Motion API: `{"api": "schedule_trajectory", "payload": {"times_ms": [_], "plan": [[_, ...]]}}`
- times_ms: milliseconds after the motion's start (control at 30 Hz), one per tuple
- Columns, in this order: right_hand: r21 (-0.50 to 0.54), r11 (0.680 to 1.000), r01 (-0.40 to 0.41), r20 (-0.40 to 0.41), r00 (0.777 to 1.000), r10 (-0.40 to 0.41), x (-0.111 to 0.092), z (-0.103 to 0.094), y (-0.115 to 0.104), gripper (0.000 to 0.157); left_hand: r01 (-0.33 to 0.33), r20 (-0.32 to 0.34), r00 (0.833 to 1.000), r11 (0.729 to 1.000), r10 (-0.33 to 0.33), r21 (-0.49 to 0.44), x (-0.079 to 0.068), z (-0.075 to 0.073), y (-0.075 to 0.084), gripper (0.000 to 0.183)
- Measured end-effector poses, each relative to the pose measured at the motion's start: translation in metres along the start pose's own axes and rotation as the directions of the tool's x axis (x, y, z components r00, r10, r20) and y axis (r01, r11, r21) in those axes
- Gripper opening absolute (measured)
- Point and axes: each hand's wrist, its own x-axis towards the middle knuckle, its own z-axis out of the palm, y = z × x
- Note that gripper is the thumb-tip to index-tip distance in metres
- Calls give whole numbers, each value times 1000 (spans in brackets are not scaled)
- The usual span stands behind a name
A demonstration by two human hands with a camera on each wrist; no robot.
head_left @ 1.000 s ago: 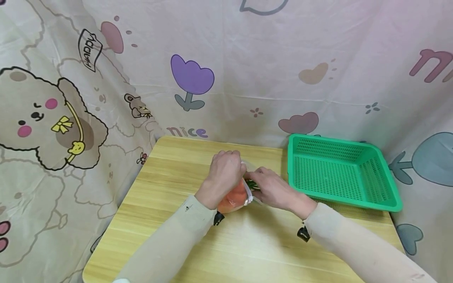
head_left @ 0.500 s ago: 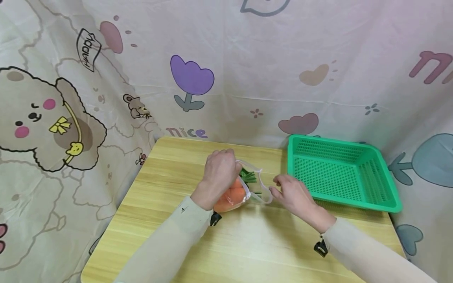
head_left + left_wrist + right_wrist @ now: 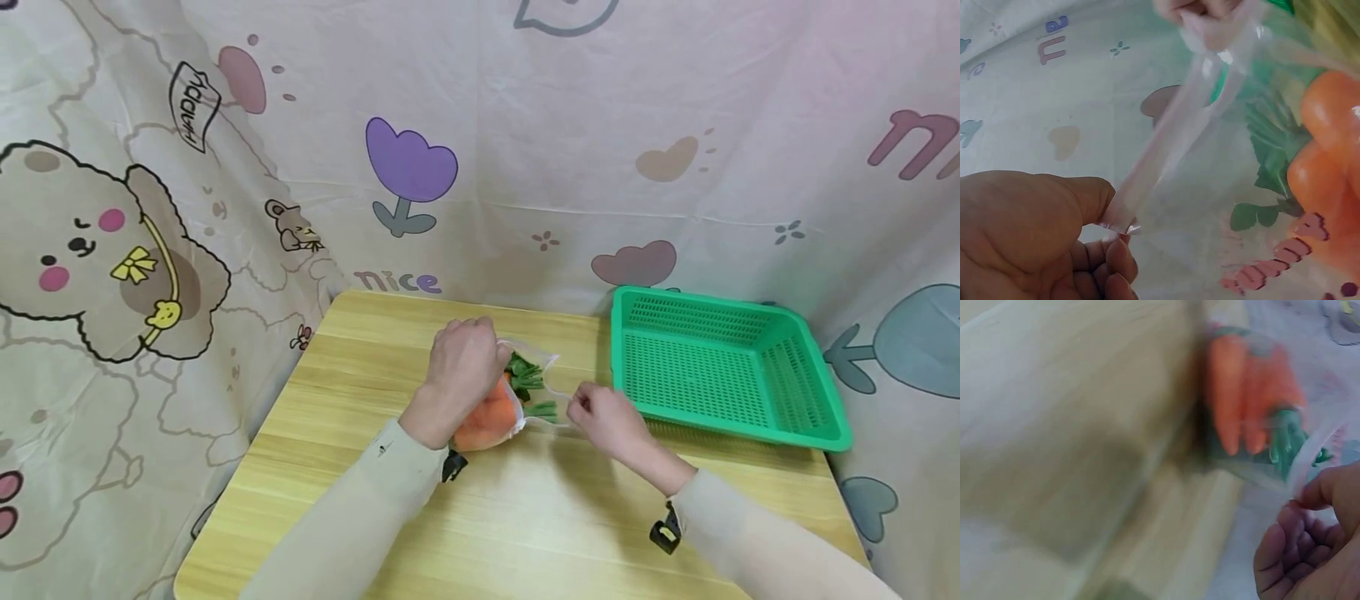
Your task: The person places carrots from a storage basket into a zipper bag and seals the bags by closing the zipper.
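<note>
A clear plastic zip bag point(image 3: 1210, 181) with a whitish strip along its mouth holds several carrots point(image 3: 489, 417) with green tops point(image 3: 527, 372). My left hand point(image 3: 467, 362) pinches one side of the bag's mouth between thumb and fingers, as the left wrist view shows. On the other side, my right hand point(image 3: 609, 421) pinches the opposite edge of the mouth, its thumb point(image 3: 1319, 489) against the fingertips. Between the two hands the mouth is spread apart. The carrots lie toward the left and near side, partly behind my left hand in the head view.
A green perforated plastic basket point(image 3: 810, 421) stands at the right rear of the wooden table point(image 3: 525, 533). Behind and to the left hangs a printed cloth point(image 3: 517, 150) with tulips, hearts and a bear. Black straps point(image 3: 666, 533) circle the wrists.
My right hand has drawn back to the right from beside the green tops, then taken hold of the bag's edge. The mouth is pulled wider, and my left hand has shifted slightly left.
</note>
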Motion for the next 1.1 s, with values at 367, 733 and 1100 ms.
{"api": "schedule_trajectory", "payload": {"times_ms": [367, 733, 1100], "plan": [[95, 987, 130, -222, 969, -106, 33, -75, -57, 17, 71, 90, 994, 995, -65, -74, -11, -38, 9, 18], [-107, 966, 236, -117, 962, -248, 36, -85, -56, 19, -65, 156, 983, 983, 92, -171, -12, -21, 23, 37], [-112, 965, 239, -140, 957, -253, 38, -84, -46, 17, -259, -22, 966, 966, 259, 9, 28, -9, -12, 54]]}}
